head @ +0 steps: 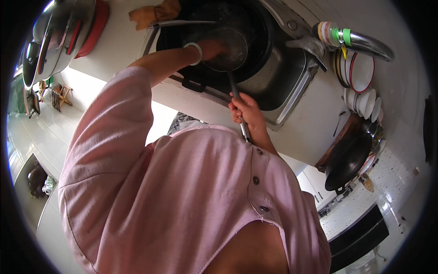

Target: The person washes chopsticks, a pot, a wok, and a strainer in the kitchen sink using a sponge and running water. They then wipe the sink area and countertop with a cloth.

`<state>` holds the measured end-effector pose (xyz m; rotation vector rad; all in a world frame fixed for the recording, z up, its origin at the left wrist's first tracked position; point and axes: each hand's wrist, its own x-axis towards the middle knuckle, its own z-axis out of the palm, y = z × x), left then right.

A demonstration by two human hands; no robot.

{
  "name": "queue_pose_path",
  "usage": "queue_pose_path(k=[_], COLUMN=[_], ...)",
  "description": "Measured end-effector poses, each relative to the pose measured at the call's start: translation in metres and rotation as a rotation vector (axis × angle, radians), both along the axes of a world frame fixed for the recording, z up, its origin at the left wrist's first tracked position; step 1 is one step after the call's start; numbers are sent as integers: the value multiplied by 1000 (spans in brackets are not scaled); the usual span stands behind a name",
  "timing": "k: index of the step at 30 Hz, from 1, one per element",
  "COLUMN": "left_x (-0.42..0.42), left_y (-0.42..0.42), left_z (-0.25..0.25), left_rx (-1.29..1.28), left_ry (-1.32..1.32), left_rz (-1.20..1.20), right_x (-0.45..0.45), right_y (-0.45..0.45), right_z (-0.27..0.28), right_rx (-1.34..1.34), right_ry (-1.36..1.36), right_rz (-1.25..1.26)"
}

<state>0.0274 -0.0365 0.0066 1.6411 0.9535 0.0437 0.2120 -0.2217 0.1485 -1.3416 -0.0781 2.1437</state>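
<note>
My right hand (248, 111) is closed around the metal handle (233, 84) of a round, thin-rimmed utensil, seemingly a strainer (236, 56). Its round head lies within a large black pan or basin (263, 44) that sits in a stainless steel sink (284, 75). My left hand (214, 49), with a pale bracelet at the wrist, reaches into the round head; its fingertips are blurred and dark, so whether they hold anything is unclear. A long, thin utensil (184, 23) rests across the sink's far left edge. Near it is a tan cloth or glove (154, 13).
A metal faucet (368, 42) with green bands stands at right, a grey cloth (311, 46) below it. Enamel dishes (362, 72), white bowls (366, 102), a spoon (339, 123) and a black wok (349, 161) line the right side. Lidded pots (61, 37) stand at upper left.
</note>
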Motion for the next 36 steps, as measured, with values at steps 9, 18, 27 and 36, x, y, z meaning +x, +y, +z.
queue_pose_path(k=[9,18,27,36], left_x=[104,-19,120,8], left_y=[-19,3,-17,14], left_z=[-25,-5,-29,-11], left_rx=[425,1008,438,738], left_ry=[225,280,17,173], left_rz=[564,-496,848,-317], right_x=[2,12,5,10], right_y=[4,3,11,7], right_z=[-9,-5,-1,6], right_rx=[-8,7,7,-35], right_ry=[-65,-99,-165,-157], right_rz=[10,14,50,12])
